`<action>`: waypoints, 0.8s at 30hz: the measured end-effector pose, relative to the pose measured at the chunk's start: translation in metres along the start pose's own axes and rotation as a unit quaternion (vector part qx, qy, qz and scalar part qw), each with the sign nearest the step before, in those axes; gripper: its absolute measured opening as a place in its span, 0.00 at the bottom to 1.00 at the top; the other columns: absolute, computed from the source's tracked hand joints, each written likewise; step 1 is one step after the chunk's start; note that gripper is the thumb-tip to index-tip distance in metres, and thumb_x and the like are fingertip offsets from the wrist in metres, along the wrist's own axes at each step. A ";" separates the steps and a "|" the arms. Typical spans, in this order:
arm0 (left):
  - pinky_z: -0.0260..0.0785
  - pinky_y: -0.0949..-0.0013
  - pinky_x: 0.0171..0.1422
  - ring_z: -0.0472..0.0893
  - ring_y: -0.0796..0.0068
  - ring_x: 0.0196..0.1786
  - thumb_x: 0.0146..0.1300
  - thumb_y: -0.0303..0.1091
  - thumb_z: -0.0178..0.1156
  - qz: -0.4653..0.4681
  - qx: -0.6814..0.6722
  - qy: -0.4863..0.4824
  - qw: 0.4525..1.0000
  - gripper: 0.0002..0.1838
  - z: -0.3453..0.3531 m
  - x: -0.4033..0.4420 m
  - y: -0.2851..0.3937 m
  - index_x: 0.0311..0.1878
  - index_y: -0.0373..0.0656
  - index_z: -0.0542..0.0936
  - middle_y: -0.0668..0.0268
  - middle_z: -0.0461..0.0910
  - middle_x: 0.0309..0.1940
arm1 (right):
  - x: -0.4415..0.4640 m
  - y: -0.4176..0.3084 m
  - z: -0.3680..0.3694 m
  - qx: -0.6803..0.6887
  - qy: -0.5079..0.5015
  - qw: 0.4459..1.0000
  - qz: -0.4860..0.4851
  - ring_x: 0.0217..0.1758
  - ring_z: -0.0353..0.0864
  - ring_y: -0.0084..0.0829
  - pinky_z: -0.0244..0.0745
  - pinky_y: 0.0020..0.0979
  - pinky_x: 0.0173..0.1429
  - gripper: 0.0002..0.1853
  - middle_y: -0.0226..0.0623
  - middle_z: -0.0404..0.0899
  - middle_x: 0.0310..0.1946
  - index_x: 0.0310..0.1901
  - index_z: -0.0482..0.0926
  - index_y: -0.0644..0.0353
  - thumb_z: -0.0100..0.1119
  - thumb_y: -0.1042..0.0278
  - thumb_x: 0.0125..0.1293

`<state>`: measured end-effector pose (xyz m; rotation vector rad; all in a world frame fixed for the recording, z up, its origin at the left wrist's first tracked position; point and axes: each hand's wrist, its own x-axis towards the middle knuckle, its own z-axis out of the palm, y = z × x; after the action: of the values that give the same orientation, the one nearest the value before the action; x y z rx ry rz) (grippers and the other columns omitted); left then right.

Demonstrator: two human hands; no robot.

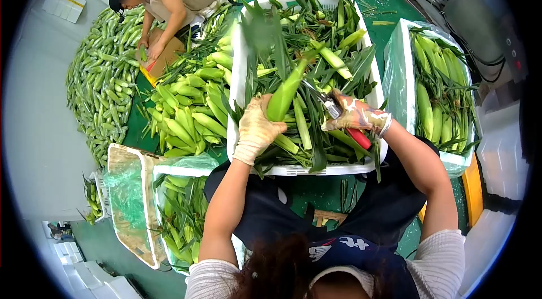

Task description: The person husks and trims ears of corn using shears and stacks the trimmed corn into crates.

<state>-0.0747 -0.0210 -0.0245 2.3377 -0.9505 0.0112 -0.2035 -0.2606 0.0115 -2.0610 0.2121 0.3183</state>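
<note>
My left hand (257, 129), in a cream work glove, grips a green ear of corn (287, 94) near its thick end. The ear tilts up and to the right over a white crate (305, 170). In my right hand (357, 115), wearing a patterned glove, is a pair of pruning shears (332, 108) with a red handle (359, 138). The metal blades point toward the ear; whether they touch it I cannot tell. Loose husk leaves and cut stalk pieces (332, 62) fill the crate under both hands.
A pile of husked-looking corn ears (186, 112) lies left of the crate. Lined crates of leafy corn stand right (400, 73) and lower left (183, 170). Farther left, another person (169, 0) bends over a cardboard box (164, 59) beside a heap of wrapped green produce (101, 79).
</note>
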 end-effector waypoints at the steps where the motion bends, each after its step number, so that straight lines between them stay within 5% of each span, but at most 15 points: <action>1: 0.70 0.62 0.57 0.77 0.54 0.50 0.35 0.39 0.73 -0.011 -0.044 -0.035 0.998 0.39 0.002 -0.001 0.004 0.57 0.44 0.73 0.53 0.75 0.47 | 0.002 -0.003 0.001 -0.024 -0.002 1.000 0.018 0.39 0.74 0.34 0.71 0.32 0.46 0.38 0.45 0.76 0.35 0.48 0.69 0.68 0.73 0.46 0.43; 4: 0.70 0.63 0.57 0.77 0.53 0.50 0.35 0.36 0.73 -0.012 -0.096 -0.097 0.991 0.39 0.002 0.000 0.028 0.57 0.44 0.73 0.52 0.76 0.47 | 0.004 -0.002 -0.001 -0.068 0.011 0.997 -0.024 0.39 0.77 0.36 0.72 0.35 0.45 0.32 0.47 0.77 0.33 0.40 0.70 0.67 0.72 0.49 0.44; 6: 0.70 0.64 0.58 0.77 0.54 0.51 0.35 0.34 0.73 -0.057 -0.073 -0.131 0.987 0.39 -0.001 0.004 0.030 0.56 0.41 0.73 0.51 0.76 0.49 | 0.004 0.004 -0.004 -0.005 0.000 0.999 -0.046 0.31 0.78 0.32 0.74 0.34 0.37 0.24 0.42 0.77 0.27 0.32 0.72 0.65 0.71 0.53 0.47; 7: 0.66 0.66 0.62 0.76 0.62 0.54 0.36 0.31 0.71 -0.018 -0.112 -0.105 0.988 0.43 0.004 0.005 0.010 0.61 0.34 0.67 0.54 0.73 0.53 | -0.003 -0.004 -0.005 0.144 -0.016 0.988 0.050 0.20 0.76 0.25 0.72 0.29 0.26 0.16 0.35 0.75 0.19 0.26 0.73 0.63 0.69 0.61 0.52; 8: 0.70 0.68 0.57 0.78 0.66 0.48 0.38 0.30 0.70 0.028 -0.116 -0.059 0.991 0.41 0.008 0.007 -0.008 0.60 0.33 0.68 0.58 0.76 0.48 | -0.002 0.007 0.001 0.155 0.042 0.987 0.008 0.15 0.73 0.21 0.70 0.24 0.20 0.12 0.30 0.73 0.16 0.24 0.72 0.62 0.67 0.68 0.54; 10: 0.72 0.72 0.51 0.78 0.72 0.41 0.39 0.27 0.67 -0.091 -0.304 -0.101 0.943 0.40 -0.007 0.014 -0.014 0.61 0.34 0.68 0.63 0.77 0.42 | -0.004 0.012 0.002 0.312 0.017 0.950 0.012 0.16 0.74 0.22 0.72 0.25 0.21 0.11 0.30 0.74 0.18 0.28 0.72 0.62 0.66 0.68 0.56; 11: 0.72 0.76 0.44 0.76 0.77 0.36 0.40 0.24 0.64 -0.097 -0.342 -0.164 0.920 0.38 -0.021 0.019 -0.012 0.62 0.35 0.68 0.66 0.78 0.37 | -0.003 0.010 0.003 0.251 -0.003 0.966 0.065 0.20 0.76 0.23 0.75 0.27 0.25 0.15 0.32 0.75 0.23 0.39 0.72 0.62 0.67 0.66 0.57; 12: 0.72 0.77 0.42 0.77 0.77 0.37 0.38 0.25 0.61 -0.155 -0.430 -0.212 0.864 0.38 -0.032 0.019 -0.003 0.61 0.37 0.70 0.63 0.79 0.40 | -0.006 0.020 0.006 0.349 -0.079 0.934 0.014 0.31 0.78 0.22 0.76 0.26 0.35 0.23 0.33 0.76 0.31 0.50 0.69 0.62 0.68 0.64 0.57; 14: 0.71 0.77 0.41 0.78 0.75 0.39 0.35 0.28 0.60 -0.159 -0.518 -0.272 0.795 0.39 -0.038 0.020 0.003 0.60 0.36 0.70 0.62 0.79 0.41 | -0.014 -0.006 0.014 0.159 -0.062 0.985 -0.025 0.40 0.74 0.21 0.73 0.25 0.44 0.26 0.31 0.75 0.34 0.50 0.69 0.61 0.69 0.62 0.55; 18: 0.70 0.67 0.55 0.79 0.63 0.44 0.29 0.31 0.59 -0.108 -0.597 -0.361 0.708 0.42 -0.015 0.020 -0.003 0.58 0.30 0.69 0.53 0.79 0.42 | -0.006 -0.016 0.024 0.211 -0.134 0.965 -0.079 0.40 0.71 0.23 0.70 0.26 0.47 0.25 0.29 0.73 0.37 0.51 0.68 0.62 0.67 0.65 0.53; 20: 0.71 0.65 0.56 0.80 0.59 0.45 0.28 0.29 0.58 -0.112 -0.611 -0.387 0.682 0.42 -0.011 0.018 -0.004 0.57 0.28 0.69 0.50 0.79 0.41 | 0.007 -0.006 0.042 0.253 -0.052 0.957 -0.131 0.37 0.75 0.23 0.73 0.25 0.44 0.18 0.31 0.76 0.36 0.46 0.71 0.63 0.64 0.71 0.55; 21: 0.72 0.62 0.56 0.80 0.55 0.44 0.28 0.29 0.57 -0.155 -0.696 -0.353 0.605 0.41 -0.013 0.015 -0.001 0.56 0.28 0.69 0.48 0.79 0.40 | 0.006 -0.011 0.044 0.328 -0.026 0.943 -0.045 0.34 0.76 0.24 0.75 0.27 0.40 0.17 0.32 0.77 0.34 0.45 0.72 0.63 0.64 0.72 0.54; 22: 0.72 0.61 0.54 0.80 0.55 0.43 0.31 0.29 0.56 -0.144 -0.713 -0.360 0.585 0.39 -0.015 0.018 -0.006 0.56 0.29 0.69 0.47 0.79 0.40 | 0.004 -0.015 0.047 0.393 -0.002 0.919 0.043 0.30 0.77 0.25 0.77 0.29 0.37 0.16 0.32 0.77 0.31 0.44 0.73 0.64 0.65 0.73 0.54; 24: 0.73 0.60 0.51 0.79 0.57 0.40 0.37 0.28 0.55 -0.183 -0.714 -0.242 0.631 0.30 -0.023 0.021 -0.020 0.51 0.31 0.72 0.50 0.79 0.38 | 0.009 -0.015 0.044 0.548 0.048 0.832 0.067 0.22 0.73 0.26 0.75 0.32 0.27 0.08 0.31 0.72 0.21 0.38 0.74 0.62 0.61 0.71 0.59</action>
<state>-0.0418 -0.0112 -0.0117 0.8918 -0.3102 -1.1478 -0.1964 -0.2148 0.0001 -0.9120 0.4741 0.1126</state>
